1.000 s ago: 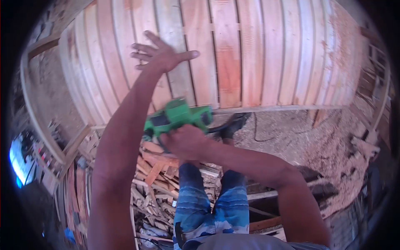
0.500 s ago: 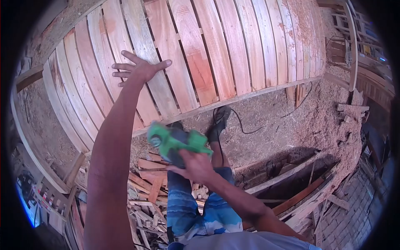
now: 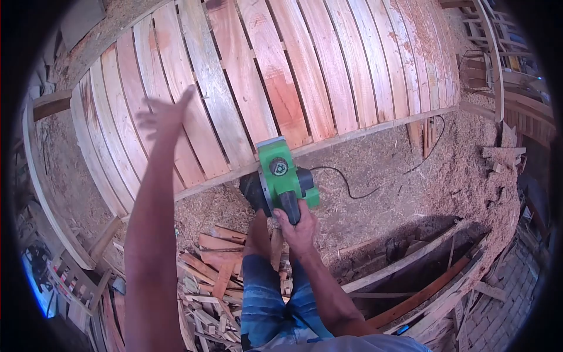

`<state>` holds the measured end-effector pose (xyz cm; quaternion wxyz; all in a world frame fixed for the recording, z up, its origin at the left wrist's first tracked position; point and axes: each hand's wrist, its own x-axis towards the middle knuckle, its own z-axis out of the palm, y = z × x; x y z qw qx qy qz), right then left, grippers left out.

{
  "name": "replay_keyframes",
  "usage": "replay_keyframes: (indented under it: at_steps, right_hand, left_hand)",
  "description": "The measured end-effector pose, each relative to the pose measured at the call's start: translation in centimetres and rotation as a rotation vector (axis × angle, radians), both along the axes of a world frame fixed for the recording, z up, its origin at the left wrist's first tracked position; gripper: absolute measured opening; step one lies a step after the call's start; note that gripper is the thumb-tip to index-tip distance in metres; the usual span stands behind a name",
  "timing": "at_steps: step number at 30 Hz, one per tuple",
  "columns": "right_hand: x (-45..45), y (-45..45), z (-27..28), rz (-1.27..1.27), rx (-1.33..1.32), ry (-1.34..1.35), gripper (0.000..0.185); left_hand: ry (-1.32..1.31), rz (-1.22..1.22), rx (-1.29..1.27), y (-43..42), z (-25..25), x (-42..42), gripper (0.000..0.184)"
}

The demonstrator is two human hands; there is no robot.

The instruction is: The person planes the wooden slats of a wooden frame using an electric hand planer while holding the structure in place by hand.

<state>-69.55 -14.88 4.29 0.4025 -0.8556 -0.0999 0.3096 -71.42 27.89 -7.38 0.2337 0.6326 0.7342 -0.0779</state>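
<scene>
My right hand (image 3: 299,230) is wrapped round the black rear handle of a green electric planer (image 3: 280,170). The planer's front end is at the near edge of a wide panel of wooden slats (image 3: 234,82), its round knob facing up. My left hand (image 3: 165,116), slightly blurred, has its fingers spread over the slats on the left and holds nothing. Whether it touches the wood cannot be made out. One slat near the middle has a redder patch.
A black cable (image 3: 346,182) lies on the shavings-covered ground right of the planer. Wood offcuts (image 3: 220,276) are piled by my legs. A long wooden frame (image 3: 404,264) lies at the lower right. Shavings (image 3: 492,199) are heaped at the right.
The planer has turned from sideways to pointing away from me, and its front has come to the panel's edge. My left hand has moved a little left and down.
</scene>
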Motion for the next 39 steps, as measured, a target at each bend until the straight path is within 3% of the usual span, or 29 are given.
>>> replay_keyframes:
  at_steps: [1,4,9,18,24,39]
  right_hand:
    - [0.2,0.5,0.1,-0.034,-0.004,0.042,0.044]
    - [0.6,2.0,-0.1,-0.080,0.001,0.088,0.042]
    - [3.4,6.5,-0.5,-0.008,0.050,-0.118,0.041]
    - [8.8,18.3,1.1,-0.052,0.006,0.024,0.036]
    - [11.8,24.7,1.3,-0.040,0.052,-0.048,0.035]
    - [20.3,38.3,0.2,0.037,0.103,-0.240,0.050]
  left_hand:
    - [0.007,0.149,-0.025,1.4,0.6,-0.8,0.174]
    - [-0.002,0.200,-0.076,3.2,1.2,-1.7,0.177]
    - [0.008,0.177,-0.132,3.5,1.5,-1.6,0.180]
    - [-0.034,0.226,-0.193,3.7,1.8,-1.3,0.177]
    - [-0.091,0.251,-0.199,3.6,2.1,-1.3,0.176]
    - [-0.130,0.317,-0.225,3.7,2.2,-1.0,0.177]
